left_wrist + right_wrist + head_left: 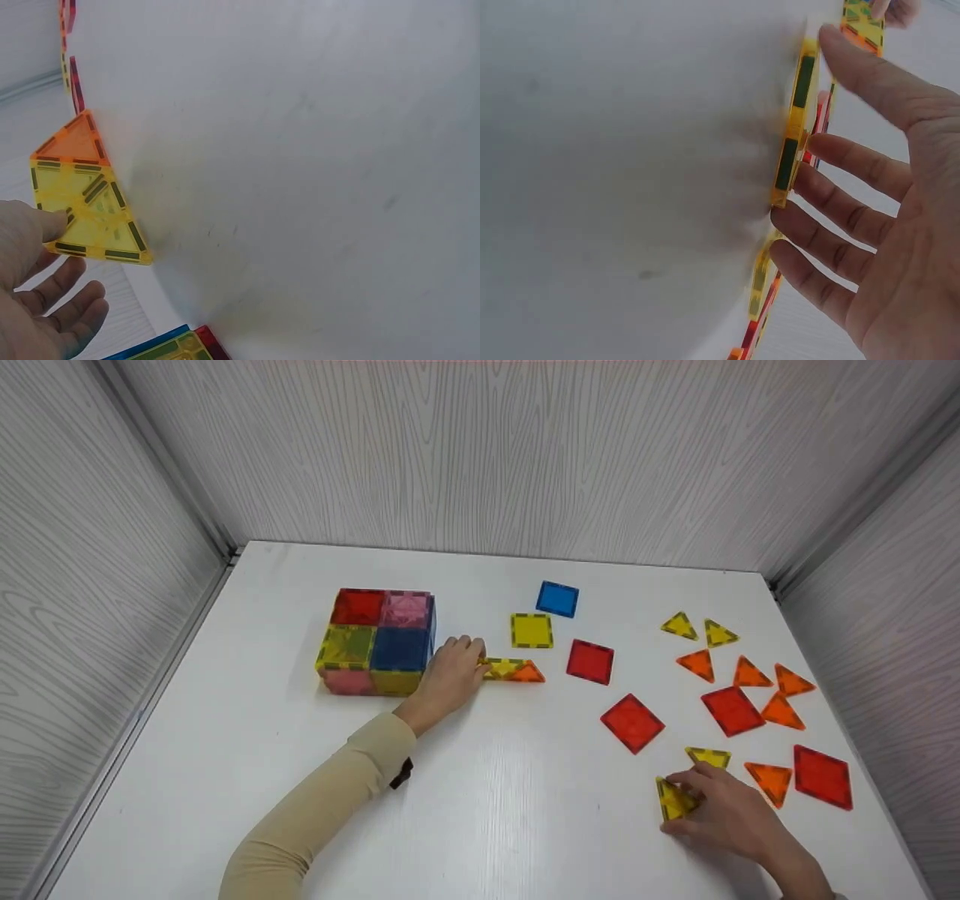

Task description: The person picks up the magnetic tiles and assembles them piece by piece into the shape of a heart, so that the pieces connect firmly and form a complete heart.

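Observation:
My left hand [454,671] pinches a flat strip of yellow magnetic tiles [90,202], thumb on the near face. An orange triangle tile [75,141] forms the strip's far end. Just left of this hand stands a low block of magnetic tiles [364,649], its top a red, pink, yellow and blue square. Near the front right, my right hand [724,810] holds a yellow triangle tile [673,801] at its corners, between thumb and fingertips. The right wrist view catches that tile [793,127] edge-on, close to the white surface. Another yellow triangle tile [708,756] lies partly behind the hand.
A blue square tile [557,599], a yellow square tile [532,631] and several red square tiles [632,724] lie across the middle and right. Loose orange triangle tiles [752,672] and yellow triangle tiles [679,625] are scattered at right. Panels [495,457] enclose the white table [480,780].

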A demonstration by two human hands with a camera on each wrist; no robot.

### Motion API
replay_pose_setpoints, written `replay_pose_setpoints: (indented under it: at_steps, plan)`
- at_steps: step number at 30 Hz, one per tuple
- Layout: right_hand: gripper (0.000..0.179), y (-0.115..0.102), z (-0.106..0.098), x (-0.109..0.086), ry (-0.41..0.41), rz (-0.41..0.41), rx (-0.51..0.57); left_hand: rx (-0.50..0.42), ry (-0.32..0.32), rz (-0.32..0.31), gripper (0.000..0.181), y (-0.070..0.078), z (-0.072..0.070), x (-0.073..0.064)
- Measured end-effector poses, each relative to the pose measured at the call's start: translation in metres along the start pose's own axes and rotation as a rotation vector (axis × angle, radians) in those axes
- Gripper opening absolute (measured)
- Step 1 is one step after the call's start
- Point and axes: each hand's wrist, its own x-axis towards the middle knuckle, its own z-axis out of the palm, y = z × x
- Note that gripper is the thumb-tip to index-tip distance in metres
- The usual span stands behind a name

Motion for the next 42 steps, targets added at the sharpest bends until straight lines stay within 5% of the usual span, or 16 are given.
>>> replay_pose_setpoints:
  at_steps: [8,18,30,42]
  plan:
    - [0.067,-0.016,0.001,0.008,-0.027,-0.068,-0.013,-0.001,-0.012,-0.030,0.029,0.002,-0.002,0.002]
    - [0.067,-0.062,-0.009,0.047,0.109,-0.318,-0.068,0.006,-0.014,-0.028,0.029,0.002,-0.004,0.003]
    - [0.066,-0.152,0.004,0.116,0.008,-0.552,-0.089,0.022,-0.017,-0.017,0.027,0.006,-0.002,0.002]
    - [0.061,-0.191,0.015,0.140,-0.012,-0.666,-0.124,0.049,0.005,-0.010,0.025,0.005,0.001,0.000]
